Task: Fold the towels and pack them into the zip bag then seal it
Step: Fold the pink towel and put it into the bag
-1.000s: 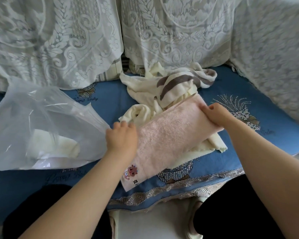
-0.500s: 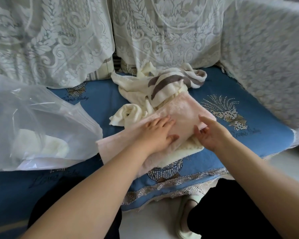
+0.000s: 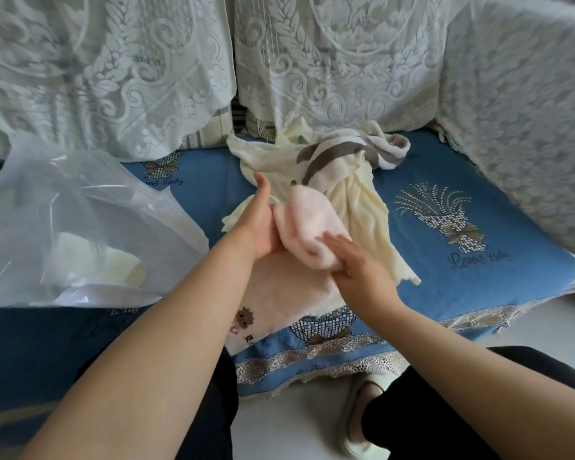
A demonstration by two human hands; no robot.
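Pink towel sits mid-sofa near the front edge, half folded. My left hand props the raised flap, fingers straight; right hand lies flat on it. The zip bag is off left, so the left hand's nearer.

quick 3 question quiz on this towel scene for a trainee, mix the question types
1. True or false: the zip bag already holds a folded towel.
2. Which towel is being folded? A) pink B) striped C) cream
3. Fill in: the striped towel lies ___ the pink towel, toward the lace covers.

Key
1. True.
2. A: the left hand and right hand work the pink towel, over the cream towel.
3. Behind.
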